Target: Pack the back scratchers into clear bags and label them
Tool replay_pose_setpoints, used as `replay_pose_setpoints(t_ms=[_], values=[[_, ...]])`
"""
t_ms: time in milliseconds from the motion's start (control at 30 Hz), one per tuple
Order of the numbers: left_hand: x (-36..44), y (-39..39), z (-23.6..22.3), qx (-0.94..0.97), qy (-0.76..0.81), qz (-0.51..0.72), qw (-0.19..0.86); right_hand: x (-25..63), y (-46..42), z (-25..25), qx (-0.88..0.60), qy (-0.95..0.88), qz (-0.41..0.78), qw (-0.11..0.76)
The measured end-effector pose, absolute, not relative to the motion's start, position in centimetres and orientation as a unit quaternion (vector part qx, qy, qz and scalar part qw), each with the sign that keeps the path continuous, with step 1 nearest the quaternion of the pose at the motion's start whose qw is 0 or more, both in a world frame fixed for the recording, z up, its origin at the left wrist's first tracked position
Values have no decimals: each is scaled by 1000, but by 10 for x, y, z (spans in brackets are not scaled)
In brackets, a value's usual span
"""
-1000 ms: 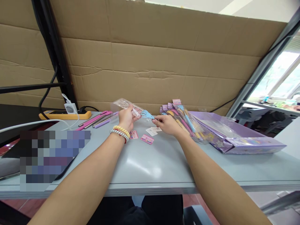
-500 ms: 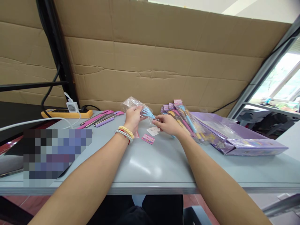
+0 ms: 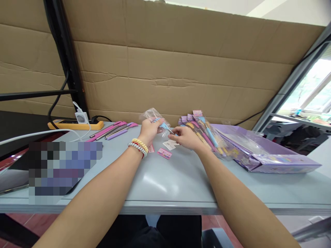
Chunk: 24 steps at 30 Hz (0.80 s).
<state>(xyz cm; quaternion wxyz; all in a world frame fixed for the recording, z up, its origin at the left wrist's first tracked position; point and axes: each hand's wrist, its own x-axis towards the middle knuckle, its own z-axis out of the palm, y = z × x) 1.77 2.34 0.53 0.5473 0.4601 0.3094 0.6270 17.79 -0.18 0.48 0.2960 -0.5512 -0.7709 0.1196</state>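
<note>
My left hand (image 3: 149,130) is closed round the blue claw-shaped head of a back scratcher (image 3: 164,127), with a crumpled clear plastic bag (image 3: 153,113) bunched about it. My right hand (image 3: 184,136) pinches the thin metal shaft just below that head. How far the bag covers the scratcher, I cannot tell. Under the hands lie a pink card (image 3: 164,153) and white cards (image 3: 169,145); another pink card (image 3: 151,148) is partly behind my left wrist.
Several unwrapped back scratchers (image 3: 113,131) lie to the left. Bagged ones (image 3: 207,132) are heaped on the right, against an open purple box (image 3: 281,163). A yellow power strip (image 3: 67,125) with cables and a blurred-out flat object (image 3: 67,168) are at left. Cardboard (image 3: 181,69) walls the back.
My left hand has moved right, towards my right hand, and its fingers now cover part of the blue head. The bag has come along and bunched up. My right hand stays on the shaft.
</note>
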Motion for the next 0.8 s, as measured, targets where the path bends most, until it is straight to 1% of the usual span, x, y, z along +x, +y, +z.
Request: replay_pose_setpoints(t_ms=[133, 200, 400, 500, 600, 667, 733, 800], values=[[4, 35, 10, 404, 309, 682, 525, 184, -2, 8, -585, -767, 156, 212], [-3, 39, 11, 390, 317, 689, 523, 187, 0, 7, -590, -767, 157, 198], [0, 36, 5, 376, 319, 671, 553, 181, 1, 3, -566, -777, 92, 260], [12, 28, 1, 408, 304, 637, 580, 170, -1, 2, -551, -779, 77, 289], [21, 21, 1, 441, 286, 600, 603, 161, -3, 2, -548, -758, 78, 345], [22, 20, 3, 442, 289, 602, 599, 161, -3, 3, -547, -727, 131, 394], [19, 23, 6, 424, 292, 626, 587, 166, -3, 5, -517, -690, 244, 443], [12, 27, 8, 397, 286, 652, 580, 172, -3, 8, -450, -663, 359, 478]])
